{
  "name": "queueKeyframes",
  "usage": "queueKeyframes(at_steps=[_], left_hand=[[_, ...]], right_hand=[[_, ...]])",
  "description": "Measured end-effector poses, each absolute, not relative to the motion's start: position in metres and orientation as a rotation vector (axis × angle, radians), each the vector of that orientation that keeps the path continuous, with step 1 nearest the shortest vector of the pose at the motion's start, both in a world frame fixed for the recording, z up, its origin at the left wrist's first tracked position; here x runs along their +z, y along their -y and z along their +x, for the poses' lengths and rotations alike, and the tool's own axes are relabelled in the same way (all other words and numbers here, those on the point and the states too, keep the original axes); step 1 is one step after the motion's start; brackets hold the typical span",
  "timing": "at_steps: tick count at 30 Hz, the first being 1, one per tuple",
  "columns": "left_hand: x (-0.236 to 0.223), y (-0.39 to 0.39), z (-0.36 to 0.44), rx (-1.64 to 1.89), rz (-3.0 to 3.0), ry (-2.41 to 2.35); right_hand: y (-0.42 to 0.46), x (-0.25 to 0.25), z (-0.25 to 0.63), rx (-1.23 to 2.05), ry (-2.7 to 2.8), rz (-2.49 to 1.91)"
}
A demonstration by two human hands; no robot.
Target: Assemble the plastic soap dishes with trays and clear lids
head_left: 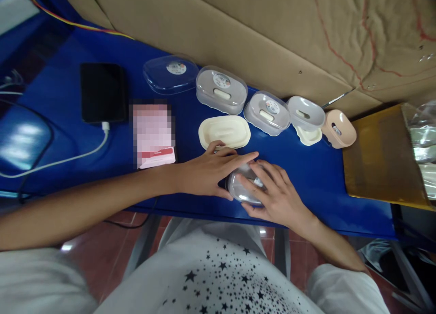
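A blue table stands against cardboard sheeting above a red-brown tiled floor.

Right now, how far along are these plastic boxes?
Two grey boxes with clear lids look closed and lined up. In hand: your right hand covers a clear box. Left: a cream tray at your left hand, and a lone clear lid in the row.

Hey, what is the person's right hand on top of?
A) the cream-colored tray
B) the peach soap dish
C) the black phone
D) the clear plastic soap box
D. The right hand is spread over the clear plastic soap box, with its fingers lying across the top.
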State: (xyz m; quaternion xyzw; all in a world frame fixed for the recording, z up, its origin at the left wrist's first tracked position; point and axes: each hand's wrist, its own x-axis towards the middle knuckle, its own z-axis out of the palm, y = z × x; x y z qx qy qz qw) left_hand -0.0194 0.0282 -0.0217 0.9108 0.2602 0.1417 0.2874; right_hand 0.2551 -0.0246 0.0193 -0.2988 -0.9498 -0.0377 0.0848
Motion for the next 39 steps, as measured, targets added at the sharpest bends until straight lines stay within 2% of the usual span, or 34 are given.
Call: queueKeyframes(at_steps=[10,15,18,22,27,31,36,39], left_hand=[[-0.014,-0.033,-0.026,0.392,2.476,-0.621],[0.003,-0.037,-0.03,0.445,2.665,-1.016],[0.003,-0.039,-0.03,0.44,2.697,-1.187],[-0.002,-0.037,-0.026,0.36,2.778,-1.067],[0.0,-0.027,-0.021,0.295,2.864,-0.752],[0.0,-0.029,-0.023,0.336,2.837,-0.945],[-0.002,-0.04,-0.029,0.262,2.597,-1.228],[-0.005,-0.042,-0.029,0.273,2.516,-1.236]], right_hand=[[0.016,0.011,0.274,0.062,2.785,-0.913],[0.018,0.029,0.337,0.143,2.766,-1.245],[0.021,0.047,0.367,0.047,2.651,-1.539],[-0.005,0.059,0.362,-0.164,2.445,-1.6],[-0.081,0.042,0.332,-0.356,2.431,-1.767],[-0.114,0.031,0.328,-0.4,2.383,-1.934],[-0.082,0.038,0.329,-0.441,2.074,-1.74],[-0.043,0.036,0.315,-0.326,2.16,-1.483]])
